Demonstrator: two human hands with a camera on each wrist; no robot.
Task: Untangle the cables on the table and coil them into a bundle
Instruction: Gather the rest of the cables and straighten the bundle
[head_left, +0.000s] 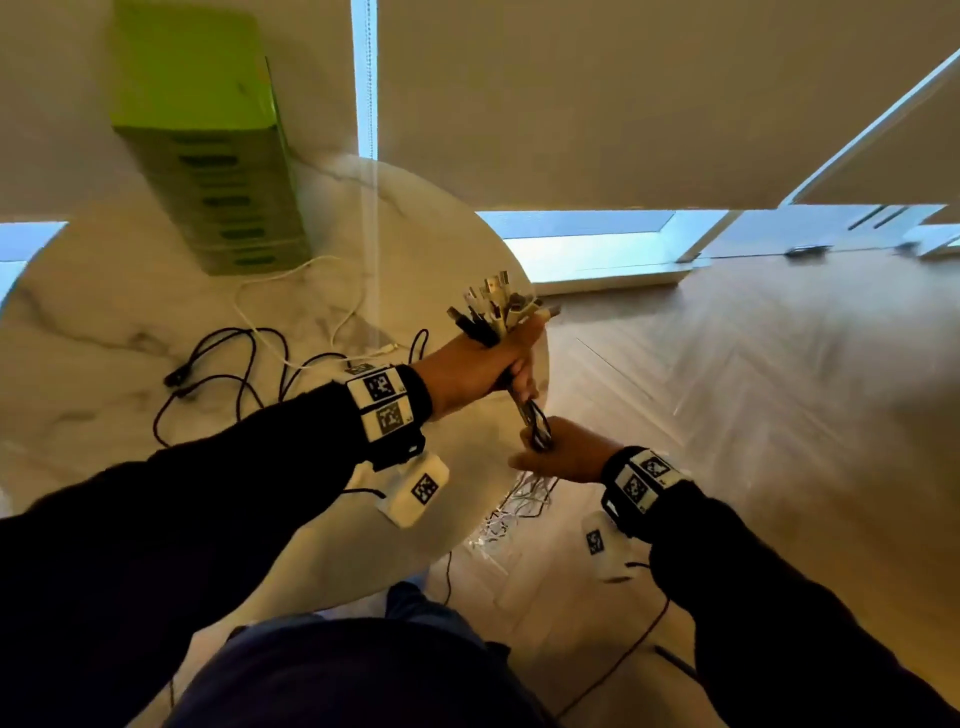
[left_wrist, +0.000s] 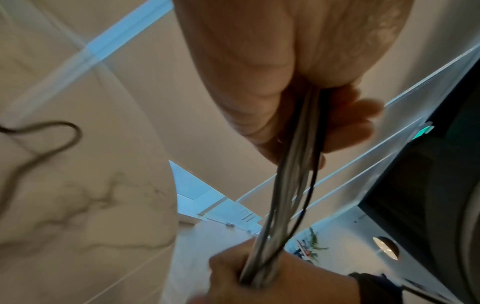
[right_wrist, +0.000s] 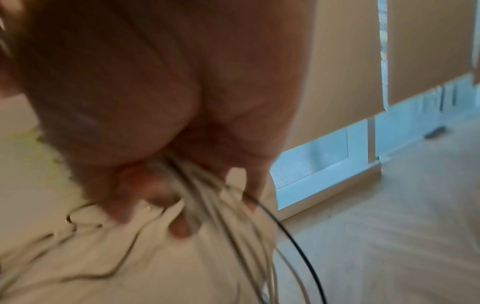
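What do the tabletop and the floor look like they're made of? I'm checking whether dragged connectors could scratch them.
The tabletop looks like polished marble or a marble-look stone: pale, with grey veins and a soft sheen. Real or imitation can't be told. The floor looks like light wood or wood-look laminate laid in herringbone planks with a satin finish. The left hand holds the connectors up off both.

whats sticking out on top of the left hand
A fan of cable plugs, black and white, sticks up out of the left hand. The fist covers the cords just below them; they reappear under it, running down into the right hand.
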